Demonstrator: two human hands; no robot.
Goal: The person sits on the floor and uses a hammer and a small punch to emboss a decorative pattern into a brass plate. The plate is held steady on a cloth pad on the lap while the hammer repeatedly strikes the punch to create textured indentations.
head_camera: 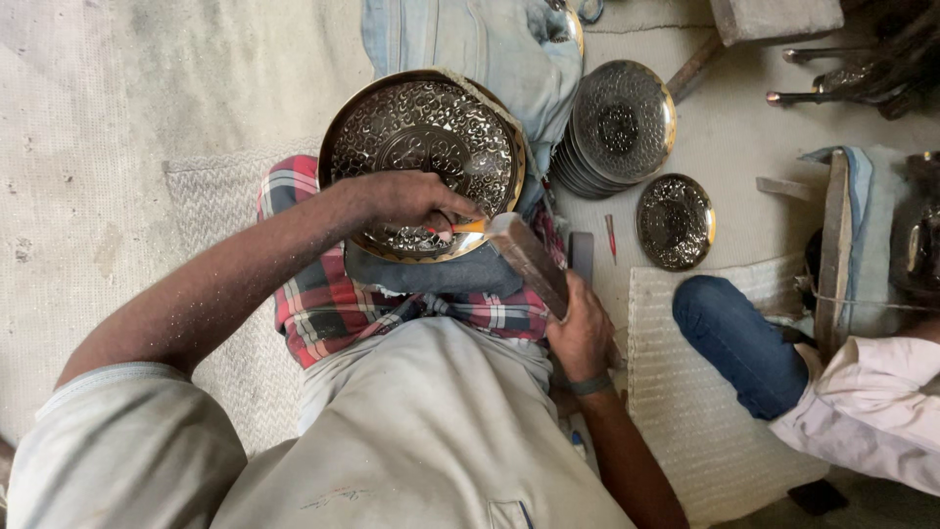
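Left hand [406, 199] with chisel [460, 227] on engraved plate [423, 147], right hand [580, 328] gripping wooden block [529, 263]

A pale, dusty concrete floor [117, 118] fills the left and upper part of the frame, evenly lit by soft daylight. 2 woven mats lie on it: a grey one [211, 201] at centre left and a white ribbed one [685, 392] at lower right. Toward the upper right sit a stack of embossed metal plates [617, 127], 1 smaller plate [676, 220] beside it, a wooden block [774, 18] at the top edge, and a co-worker's blue-trousered knee [739, 338] below.
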